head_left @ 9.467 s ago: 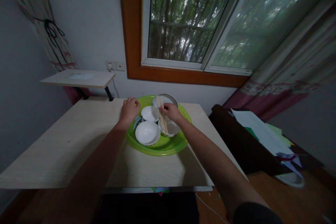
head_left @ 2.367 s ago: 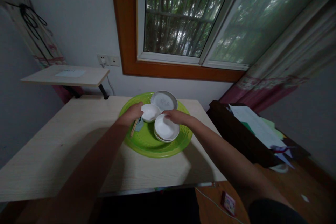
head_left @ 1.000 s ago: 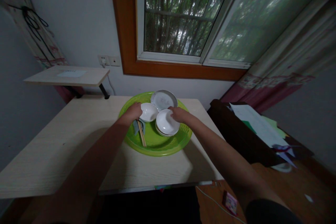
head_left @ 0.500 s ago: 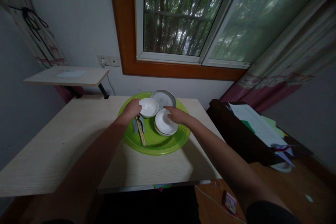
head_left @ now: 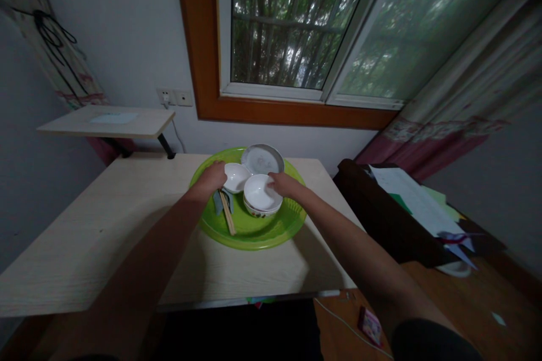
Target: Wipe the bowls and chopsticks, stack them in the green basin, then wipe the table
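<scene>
My left hand [head_left: 215, 176] is closed on the left rim of a white bowl [head_left: 237, 176], which tilts a little inside a green basin [head_left: 258, 241]. With fingers inside and on the right rim, my right hand [head_left: 283, 185] grips the top white bowl [head_left: 261, 194] of a small stack. Beneath it a patterned bowl [head_left: 262, 214] shows only its lower side. Behind both lies a shallow grey-white dish [head_left: 266, 159]. Left of the stack, a pair of chopsticks [head_left: 227, 214] rests across a grey-green cloth [head_left: 219, 202] by my left hand.
The basin stands on a pale wooden table [head_left: 127, 220] near the wall under a window. At the back left is a raised shelf [head_left: 110, 121] on black legs. Right of the table stands a dark brown piece of furniture [head_left: 381, 220] with papers [head_left: 415, 197] on it.
My right hand has shifted the stack slightly left and up, and its side pattern now shows. The bowl in my left hand has moved a little left and down.
</scene>
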### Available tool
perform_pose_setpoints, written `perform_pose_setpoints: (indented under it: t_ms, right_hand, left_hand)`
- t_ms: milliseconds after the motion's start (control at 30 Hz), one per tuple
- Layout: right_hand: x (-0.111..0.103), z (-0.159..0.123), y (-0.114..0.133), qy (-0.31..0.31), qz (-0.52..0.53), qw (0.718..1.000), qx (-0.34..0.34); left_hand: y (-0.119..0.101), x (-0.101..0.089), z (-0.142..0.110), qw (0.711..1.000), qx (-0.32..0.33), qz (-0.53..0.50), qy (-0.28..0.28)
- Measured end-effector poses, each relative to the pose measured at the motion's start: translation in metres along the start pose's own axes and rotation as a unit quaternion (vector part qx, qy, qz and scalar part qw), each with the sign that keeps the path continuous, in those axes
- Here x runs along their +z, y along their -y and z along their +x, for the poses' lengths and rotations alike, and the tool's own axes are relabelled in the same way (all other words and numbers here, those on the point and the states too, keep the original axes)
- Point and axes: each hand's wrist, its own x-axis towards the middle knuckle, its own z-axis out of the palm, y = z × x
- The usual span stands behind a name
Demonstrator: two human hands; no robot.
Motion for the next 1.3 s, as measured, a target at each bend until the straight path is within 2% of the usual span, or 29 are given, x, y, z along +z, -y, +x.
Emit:
perform_pose_setpoints:
  t_ms: [100, 267, 433, 533, 633, 733, 800, 900, 967, 1067, 1133, 1300]
  right_hand:
    - [-0.001, 0.001, -0.002, 0.011, 0.032, 0.999, 0.009]
    - [-0.011, -0.002, 0.0, 0.033, 0.052, 0.998, -0.005]
    - [-0.022, -0.01, 0.006, 0.081, 0.065, 0.995, -0.001]
    - [-0.026, -0.011, 0.008, 0.043, 0.023, 0.998, 0.028]
    - [-0.027, -0.009, 0.007, 0.0, -0.039, 0.999, 0.012]
    - [-0.028, -0.01, 0.006, 0.001, -0.059, 0.998, 0.005]
    - [-0.029, -0.012, 0.005, 0.02, -0.036, 0.999, 0.009]
    - [-0.031, -0.017, 0.004, 0.056, 0.044, 0.997, 0.025]
    - [-0.032, -0.019, 0.004, 0.064, 0.087, 0.994, 0.032]
    - [-0.032, -0.021, 0.005, 0.058, 0.091, 0.994, 0.026]
    - [-0.03, -0.02, 0.005, 0.055, 0.085, 0.995, 0.018]
    - [-0.024, -0.021, 0.002, 0.058, 0.111, 0.992, 0.02]
  left_hand:
    - [-0.002, 0.0, -0.002, 1.0, -0.019, 0.018, -0.012]
    - [-0.004, 0.0, -0.006, 0.999, -0.013, 0.05, 0.0]
    - [-0.005, 0.002, -0.007, 0.996, -0.025, 0.086, 0.011]
    - [-0.005, 0.003, -0.006, 0.992, -0.037, 0.117, 0.019]
    - [-0.006, 0.002, -0.006, 0.992, -0.037, 0.122, 0.006]
    - [-0.006, 0.001, -0.006, 0.992, -0.039, 0.122, -0.02]
    - [-0.006, 0.0, -0.006, 0.992, -0.035, 0.119, -0.034]
    - [-0.004, 0.0, -0.005, 0.995, 0.018, 0.093, -0.037]
    - [-0.003, 0.001, -0.004, 0.994, 0.082, 0.063, -0.018]
    - [-0.003, 0.003, -0.003, 0.986, 0.164, 0.021, 0.022]
    - [-0.003, 0.004, -0.001, 0.982, 0.185, -0.002, 0.031]
    - [-0.002, 0.007, 0.001, 0.98, 0.189, -0.029, 0.044]
